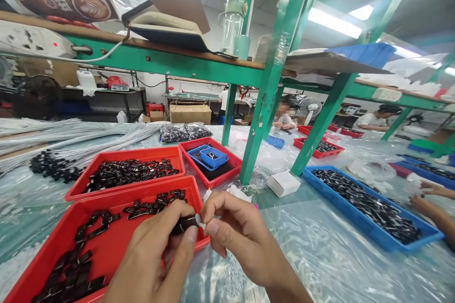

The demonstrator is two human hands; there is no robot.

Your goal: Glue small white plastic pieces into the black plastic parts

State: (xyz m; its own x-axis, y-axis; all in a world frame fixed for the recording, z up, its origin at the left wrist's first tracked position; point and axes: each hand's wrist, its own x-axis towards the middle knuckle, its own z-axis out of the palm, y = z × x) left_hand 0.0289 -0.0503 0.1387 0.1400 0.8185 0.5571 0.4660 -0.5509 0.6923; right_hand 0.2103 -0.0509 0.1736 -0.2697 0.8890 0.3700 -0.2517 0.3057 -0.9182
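Note:
My left hand (pixel 152 251) is closed around a small glossy black part (pixel 184 223), held over the edge of the near red tray (pixel 121 241). At the part's right end shows a pale round face. My right hand (pixel 236 234) pinches a tiny whitish piece (pixel 202 225) between thumb and forefinger, right at that end; whether it is joined to the black part I cannot tell. Loose black parts (pixel 74 265) like the held one lie in the near tray. Behind it, a second red tray (pixel 131 173) holds many more.
A red tray with blue boxes (pixel 213 157) stands behind, near a green post (pixel 261 118). Right of it are a white box (pixel 283 183) and a blue tray of black parts (pixel 369 208). A co-worker's hands (pixel 433 199) are at far right. White cables (pixel 106 137) lie left.

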